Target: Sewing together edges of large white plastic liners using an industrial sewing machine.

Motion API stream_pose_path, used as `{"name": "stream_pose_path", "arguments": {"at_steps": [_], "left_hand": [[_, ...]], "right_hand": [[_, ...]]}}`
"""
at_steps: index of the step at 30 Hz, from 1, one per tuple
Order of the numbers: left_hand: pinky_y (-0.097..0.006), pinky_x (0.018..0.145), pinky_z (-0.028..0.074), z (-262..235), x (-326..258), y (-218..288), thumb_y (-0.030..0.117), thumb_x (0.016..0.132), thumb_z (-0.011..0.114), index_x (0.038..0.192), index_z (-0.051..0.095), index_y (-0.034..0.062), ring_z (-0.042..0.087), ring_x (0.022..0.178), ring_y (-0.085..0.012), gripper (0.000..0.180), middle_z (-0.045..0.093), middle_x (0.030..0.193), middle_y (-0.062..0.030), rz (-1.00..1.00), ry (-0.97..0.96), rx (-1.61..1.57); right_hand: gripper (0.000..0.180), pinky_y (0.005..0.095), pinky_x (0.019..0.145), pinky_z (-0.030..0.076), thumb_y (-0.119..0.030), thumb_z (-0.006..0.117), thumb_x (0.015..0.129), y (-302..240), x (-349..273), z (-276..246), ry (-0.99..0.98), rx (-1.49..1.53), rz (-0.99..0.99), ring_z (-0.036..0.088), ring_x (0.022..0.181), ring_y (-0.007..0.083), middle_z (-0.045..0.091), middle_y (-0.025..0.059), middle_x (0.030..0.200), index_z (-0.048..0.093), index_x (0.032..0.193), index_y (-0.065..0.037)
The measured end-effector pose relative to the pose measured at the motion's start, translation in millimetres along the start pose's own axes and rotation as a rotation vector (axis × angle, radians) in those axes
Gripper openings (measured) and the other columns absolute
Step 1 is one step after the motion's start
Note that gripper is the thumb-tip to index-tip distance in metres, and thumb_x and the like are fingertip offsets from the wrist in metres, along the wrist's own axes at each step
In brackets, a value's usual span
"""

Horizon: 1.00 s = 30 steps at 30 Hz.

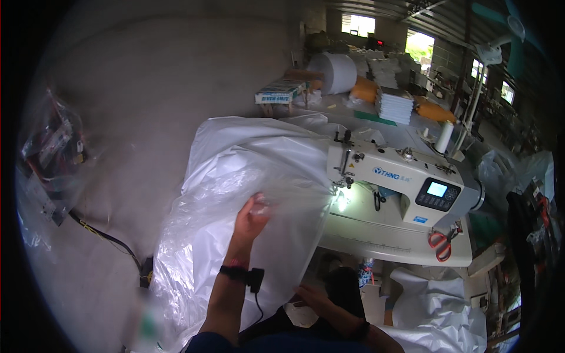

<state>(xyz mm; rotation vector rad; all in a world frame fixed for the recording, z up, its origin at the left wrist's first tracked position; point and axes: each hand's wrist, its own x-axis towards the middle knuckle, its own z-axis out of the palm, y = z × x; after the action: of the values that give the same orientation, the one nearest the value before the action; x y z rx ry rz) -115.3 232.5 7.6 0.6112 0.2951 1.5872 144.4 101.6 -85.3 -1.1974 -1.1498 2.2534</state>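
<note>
Left of the sewing machine [376,170], we see clear plastic film [168,259] over white sheeting [235,141]; both look light, limp and slippery, the film probably easily creased. Our left hand [252,220], left of the machine, has curled, blurred fingers amid the film; we cannot tell whether they grip. Our right hand [311,295], nearer us than the machine, meets the sheeting's edge, finger spacing unclear. That edge seems our surest hold.

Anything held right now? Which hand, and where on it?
Right hand: appears to pinch the white sheet by its right edge, near the lower end. Left hand: at the clear plastic film; grip can't be told.
</note>
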Motion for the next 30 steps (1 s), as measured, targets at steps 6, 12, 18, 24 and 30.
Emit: {"name": "stream_pose_path", "arguments": {"at_steps": [6,12,18,24,30], "left_hand": [[-0.024,0.059,0.047,1.2,-129.5,34.6,0.027,0.09,0.05,0.132,0.04,0.0047,0.048,0.059,-0.0044,0.049,0.05,0.069,0.005,0.018,0.095,-0.048],[-0.029,0.074,0.046,-45.0,-299.5,125.5,0.032,0.088,0.051,0.136,0.03,0.0006,0.053,0.086,-0.0175,0.061,0.056,0.103,-0.0086,0.666,0.379,0.255],[-0.043,0.095,0.042,-120.9,-433.4,248.5,0.039,0.087,0.049,0.127,0.045,-0.0012,0.049,0.114,-0.0302,0.057,0.052,0.123,-0.0152,0.894,0.938,0.159],[-0.039,0.1,0.036,-56.5,-331.0,197.8,0.001,0.08,0.057,0.127,0.044,-0.0026,0.048,0.116,-0.0335,0.049,0.05,0.126,-0.0192,0.89,1.478,2.388],[-0.04,0.103,0.033,46.0,-128.9,30.8,0.016,0.084,0.061,0.126,0.05,0.0094,0.038,0.127,-0.0321,0.044,0.043,0.135,-0.0141,0.314,-0.132,2.021]], "right_hand": [[0.05,0.0303,0.077,0.046,-0.039,0.062,0.084,-11.4,12.9,7.0,0.092,-0.059,-0.211,0.055,0.087,0.0158,0.056,0.0082,0.096,0.052,0.111,0.001],[0.043,0.0307,0.079,0.046,-0.022,0.062,0.082,-19.1,21.4,11.7,0.137,-0.017,-0.29,0.055,0.092,0.0151,0.058,0.0078,0.102,0.051,0.116,0.0],[0.026,0.0274,0.075,0.045,-0.015,0.058,0.083,8.3,31.2,3.0,0.032,0.023,-0.049,0.056,0.084,0.0128,0.061,0.0059,0.089,0.061,0.103,0.001],[0.029,0.0286,0.082,0.044,-0.016,0.061,0.082,24.2,13.3,-7.2,-0.12,-0.216,-0.018,0.058,0.09,0.0161,0.065,0.0085,0.099,0.063,0.104,0.003],[0.032,0.0295,0.087,0.043,-0.017,0.062,0.082,1.6,1.0,-6.4,-0.209,-0.4,-0.13,0.058,0.096,0.0177,0.064,0.0099,0.102,0.062,0.108,0.001]]}}
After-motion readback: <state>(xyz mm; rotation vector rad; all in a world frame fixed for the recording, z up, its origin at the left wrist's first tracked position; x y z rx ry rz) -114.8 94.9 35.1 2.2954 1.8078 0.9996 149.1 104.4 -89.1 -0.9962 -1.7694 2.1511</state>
